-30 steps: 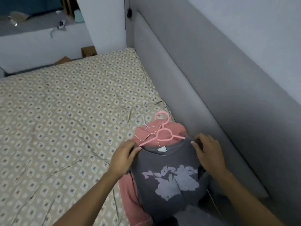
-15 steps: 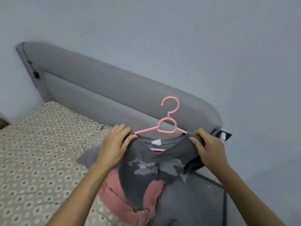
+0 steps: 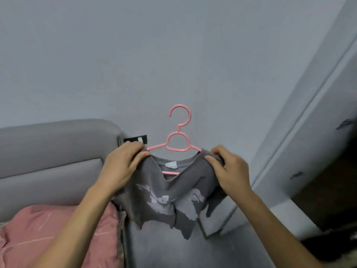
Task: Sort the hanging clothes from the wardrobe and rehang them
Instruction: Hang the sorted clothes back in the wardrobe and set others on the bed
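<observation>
A small grey T-shirt (image 3: 170, 192) with a pale print hangs on a pink plastic hanger (image 3: 178, 140), held up in the air in front of the wall. My left hand (image 3: 121, 167) grips the shirt's left shoulder over the hanger arm. At the shirt's right shoulder, my right hand (image 3: 229, 169) pinches the fabric. The hanger's hook points up and is free. A white label shows inside the collar.
A pink garment (image 3: 44, 229) lies on the bed at the lower left. The grey padded headboard (image 3: 48, 151) runs along the left. A wall corner and door frame (image 3: 301, 122) rise at the right, with a dark opening (image 3: 332, 186) beyond it.
Both hands have lifted the grey shirt on its hanger off the bed and carried it rightward past the headboard's end. The view has swung right toward the door frame.
</observation>
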A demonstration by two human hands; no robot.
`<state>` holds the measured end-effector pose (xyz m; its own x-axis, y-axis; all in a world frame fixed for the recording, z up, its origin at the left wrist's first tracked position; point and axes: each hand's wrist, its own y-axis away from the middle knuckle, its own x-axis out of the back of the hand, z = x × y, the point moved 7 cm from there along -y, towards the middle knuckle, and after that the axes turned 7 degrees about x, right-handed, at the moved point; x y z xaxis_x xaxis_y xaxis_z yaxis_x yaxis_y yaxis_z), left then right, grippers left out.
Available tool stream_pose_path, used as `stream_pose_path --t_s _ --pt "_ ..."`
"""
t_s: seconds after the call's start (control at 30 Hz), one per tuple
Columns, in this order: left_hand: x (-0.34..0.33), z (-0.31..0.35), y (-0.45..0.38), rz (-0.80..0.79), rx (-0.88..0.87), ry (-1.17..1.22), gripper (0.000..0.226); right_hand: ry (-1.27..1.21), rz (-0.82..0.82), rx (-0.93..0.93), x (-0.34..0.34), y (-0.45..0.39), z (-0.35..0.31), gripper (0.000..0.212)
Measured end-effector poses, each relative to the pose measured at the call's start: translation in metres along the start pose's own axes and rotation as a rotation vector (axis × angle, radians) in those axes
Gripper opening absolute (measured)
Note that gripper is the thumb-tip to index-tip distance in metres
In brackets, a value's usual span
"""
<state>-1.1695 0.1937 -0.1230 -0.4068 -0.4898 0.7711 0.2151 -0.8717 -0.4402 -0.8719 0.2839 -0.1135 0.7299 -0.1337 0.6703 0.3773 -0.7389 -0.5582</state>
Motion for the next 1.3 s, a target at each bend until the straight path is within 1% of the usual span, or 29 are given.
stream_pose_path --t_s 0.13,0.2,0.3,0.37,0.47,0.57,0.63,0.73,0.8,0.9,1.03,1.13,1.17,1.23,1.3 --pt "-0.047 0.101 -0.001 0.000 -0.085 -0.002 0.030 0.082 -0.028 -0.051 0.090 0.052 0.051 0.015" --pt "-0.067 0.148 0.005 0.015 -0.110 -0.012 0.031 0.109 -0.046 -0.073 0.132 0.077 0.074 0.018" --pt "-0.097 0.217 0.011 0.006 -0.154 0.026 0.032 0.193 0.008 -0.093 0.201 0.114 0.105 0.021" --pt "-0.118 0.260 0.012 -0.010 -0.192 0.054 0.033 0.243 0.054 -0.138 0.243 0.138 0.125 0.022" --pt "-0.149 0.317 0.015 -0.033 -0.258 0.108 0.029 0.308 0.075 -0.222 0.296 0.174 0.149 0.022" --pt "-0.183 0.362 0.011 -0.105 -0.327 0.226 0.031 0.358 0.060 -0.278 0.332 0.195 0.165 0.018" --pt "-0.206 0.392 0.003 -0.165 -0.389 0.292 0.030 0.388 0.040 -0.284 0.350 0.198 0.173 0.020" --pt "-0.242 0.435 -0.014 -0.234 -0.463 0.381 0.028 0.414 0.017 -0.339 0.374 0.205 0.191 0.017" --pt "-0.265 0.461 -0.027 -0.250 -0.534 0.452 0.028 0.395 0.042 -0.387 0.390 0.211 0.205 0.018" --pt "-0.296 0.499 -0.042 -0.235 -0.677 0.449 0.031 0.361 0.111 -0.473 0.403 0.219 0.226 0.017" --pt "-0.334 0.540 -0.055 -0.303 -0.768 0.507 0.026 0.382 0.190 -0.557 0.401 0.215 0.248 0.017" --pt "-0.366 0.556 -0.071 -0.358 -0.816 0.550 0.029 0.398 0.233 -0.615 0.394 0.214 0.268 0.016" --pt "-0.373 0.561 -0.073 -0.354 -0.827 0.560 0.031 0.405 0.243 -0.625 0.394 0.216 0.268 0.017" --pt "-0.392 0.572 -0.081 -0.371 -0.845 0.585 0.033 0.438 0.229 -0.639 0.393 0.219 0.275 0.021" --pt "-0.411 0.585 -0.083 -0.385 -0.876 0.593 0.033 0.468 0.172 -0.639 0.392 0.219 0.281 0.028"
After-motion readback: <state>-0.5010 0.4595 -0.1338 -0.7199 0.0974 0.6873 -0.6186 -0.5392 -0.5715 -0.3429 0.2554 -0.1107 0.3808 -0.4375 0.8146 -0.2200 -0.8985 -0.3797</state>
